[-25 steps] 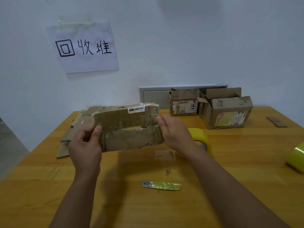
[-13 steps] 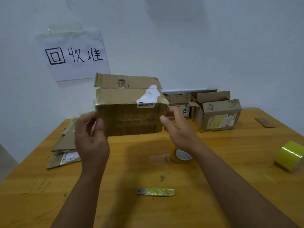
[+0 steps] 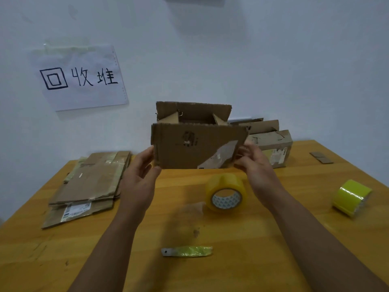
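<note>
I hold a worn brown cardboard box [image 3: 195, 148] in the air above the wooden table [image 3: 273, 239], its open flaps toward me and torn clear tape on one flap. My left hand [image 3: 141, 171] grips the box's left edge between thumb and fingers. My right hand [image 3: 252, 161] grips its right edge the same way. A roll of clear yellowish tape [image 3: 226, 192] lies on the table just below the box. A small cutter with a green wrapped handle [image 3: 187, 251] lies nearer to me.
A stack of flattened cardboard boxes [image 3: 90, 186] lies at the left of the table. Opened boxes [image 3: 273, 144] stand at the back behind my right hand. A yellow-green tape roll [image 3: 351, 198] sits at the right, small cardboard scraps [image 3: 321, 157] at the far right. A handwritten paper sign [image 3: 80, 79] hangs on the wall.
The box has been lifted and turned in my hands, so its open flaps now face me instead of its taped side. The tape roll below is now uncovered.
</note>
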The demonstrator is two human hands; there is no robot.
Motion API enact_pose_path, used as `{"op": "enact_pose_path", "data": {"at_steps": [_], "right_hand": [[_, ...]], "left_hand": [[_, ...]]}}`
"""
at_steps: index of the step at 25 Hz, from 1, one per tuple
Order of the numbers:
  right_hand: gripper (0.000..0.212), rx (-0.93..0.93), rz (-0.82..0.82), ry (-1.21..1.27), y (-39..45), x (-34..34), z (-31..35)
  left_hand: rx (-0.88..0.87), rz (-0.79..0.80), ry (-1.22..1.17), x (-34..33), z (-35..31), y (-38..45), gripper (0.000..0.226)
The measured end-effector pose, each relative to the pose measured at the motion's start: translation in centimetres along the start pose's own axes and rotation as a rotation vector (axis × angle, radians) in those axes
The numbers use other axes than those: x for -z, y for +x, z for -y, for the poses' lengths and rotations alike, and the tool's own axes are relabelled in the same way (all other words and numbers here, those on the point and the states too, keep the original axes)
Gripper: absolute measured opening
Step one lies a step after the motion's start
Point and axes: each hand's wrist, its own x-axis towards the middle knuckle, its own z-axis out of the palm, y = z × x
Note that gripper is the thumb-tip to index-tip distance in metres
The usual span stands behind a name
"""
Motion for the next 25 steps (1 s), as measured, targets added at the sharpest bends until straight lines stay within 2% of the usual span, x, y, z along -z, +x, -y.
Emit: {"op": "enact_pose_path", "data": {"at_steps": [2,4,6,8,9,11,14,16,18,19,22,25], "right_hand": [[0.029,-0.058,-0.065,0.169,-0.2,0.9,0.3],[0.034,-0.124,-0.102,0.258,-0.2,1.9,0.3],[0.033,-0.122,-0.075,0.169,-0.3,2.8,0.4],[0.018,-0.043,-0.03,-0.016,-0.3,3.5,0.5],[0.021,-0.013,-0.004,-0.069,-0.5,3.8,0.7],[0.036,-0.002,0.058,-0.114,-0.6,4.1,1.0],[0.061,-0.032,0.058,-0.339,-0.9,3.6,1.5],[0.053,-0.055,-0.03,-0.36,-0.5,3.2,1.3],[0.025,-0.069,-0.07,-0.273,0.0,3.1,1.4],[0.018,-0.079,-0.09,-0.248,0.3,3.3,1.2],[0.033,-0.132,-0.082,-0.185,0.8,3.3,1.7],[0.036,-0.073,-0.072,-0.01,1.5,3.0,3.0]], "left_hand": [[0.041,-0.023,-0.076,-0.7,-0.2,0.0,0.028],[0.129,0.007,-0.187,-1.2,-0.9,0.3,0.03],[0.215,0.092,-0.184,-1.2,-1.4,0.7,0.043],[0.282,0.212,-0.08,-1.2,-1.5,1.2,0.068],[0.3,0.252,-0.01,-1.4,-1.7,1.3,0.079],[0.296,0.254,0.148,-2.2,-2.0,1.0,0.087],[0.195,0.174,0.265,-3.7,-1.9,0.4,0.071],[0.157,0.217,0.247,-4.0,-1.6,0.3,0.06],[0.159,0.222,0.157,-3.8,-1.6,0.4,0.056],[0.154,0.206,0.131,-3.6,-1.7,0.5,0.051],[0.12,0.193,0.076,-3.1,-2.3,1.2,0.033],[0.112,0.249,-0.046,-2.0,-2.4,2.9,0.054]]}}
